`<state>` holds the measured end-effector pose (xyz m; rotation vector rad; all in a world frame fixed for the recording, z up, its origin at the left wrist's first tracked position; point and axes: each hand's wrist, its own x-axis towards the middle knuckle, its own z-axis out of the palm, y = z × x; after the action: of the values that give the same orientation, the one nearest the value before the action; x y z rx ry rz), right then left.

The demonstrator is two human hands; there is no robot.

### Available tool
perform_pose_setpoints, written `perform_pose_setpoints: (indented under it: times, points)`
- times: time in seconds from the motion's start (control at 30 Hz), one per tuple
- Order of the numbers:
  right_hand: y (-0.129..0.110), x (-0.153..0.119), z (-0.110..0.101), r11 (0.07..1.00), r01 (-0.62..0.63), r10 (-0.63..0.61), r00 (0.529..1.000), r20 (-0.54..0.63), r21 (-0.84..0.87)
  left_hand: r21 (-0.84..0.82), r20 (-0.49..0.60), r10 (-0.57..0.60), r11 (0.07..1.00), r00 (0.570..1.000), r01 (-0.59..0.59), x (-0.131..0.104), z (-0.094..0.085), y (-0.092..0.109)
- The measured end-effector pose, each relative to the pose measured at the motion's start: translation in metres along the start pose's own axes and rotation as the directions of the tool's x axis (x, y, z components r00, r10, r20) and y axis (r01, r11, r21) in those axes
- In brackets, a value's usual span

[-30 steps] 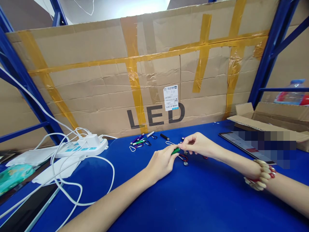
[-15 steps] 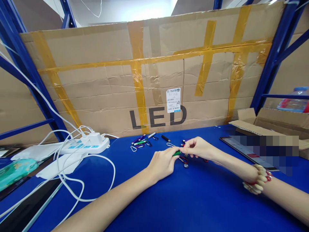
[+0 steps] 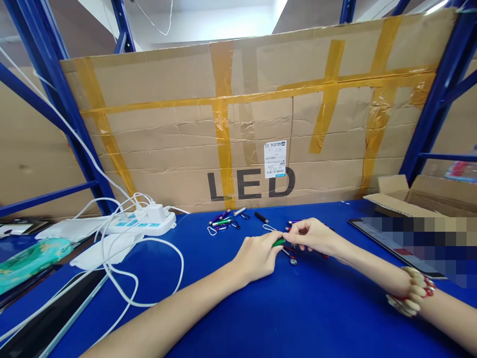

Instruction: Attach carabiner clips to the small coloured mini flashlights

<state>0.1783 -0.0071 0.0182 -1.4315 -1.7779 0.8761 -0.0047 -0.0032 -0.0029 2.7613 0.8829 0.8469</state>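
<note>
The left hand [image 3: 259, 256] is gripping a small green tube [image 3: 278, 242] between its thumb and fingers, with only a part of the tube showing. The right hand [image 3: 311, 236] is pinching at the right end of this same tube; exactly which part its fingertips are pressing, I cannot tell. So the two hands are meeting at the tube, almost touching each other, above the blue surface [image 3: 283, 318]. On the right wrist a beaded bracelet [image 3: 410, 293] is sitting.

Just below the tube, a red clip with a silver end [image 3: 293, 261] is lying. Behind the right hand, a purple tube [image 3: 294, 222] is showing partly, the rest being covered. Near the left hand, on its far side, a black tube [image 3: 261, 217] is resting beside a silver clip loop [image 3: 269, 227]. Farther to the left, a small group of coloured tubes [image 3: 222, 222] is lying together with clips, and a silver tube [image 3: 239, 211] is resting next to them.

Well apart on the left, a white power strip [image 3: 164, 227] is carrying plugs, and white cables [image 3: 182, 263] are looping over the surface. On the right, a dark flat device [image 3: 376, 241] is lying before an open carton [image 3: 443, 194]. At the back, a large taped cardboard panel [image 3: 167, 159] is standing, bearing the black letters "LED" and a white label [image 3: 275, 159].
</note>
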Motion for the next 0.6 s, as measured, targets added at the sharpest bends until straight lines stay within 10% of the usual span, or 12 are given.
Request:
perform_pose_setpoints:
  times: [0.6]
  points:
    - [0.010,0.003,0.007,0.932,0.186,-0.219,0.973,-0.075,-0.310,0.200,0.095,-0.078,0.978,0.992,0.057,0.006,0.007,-0.007]
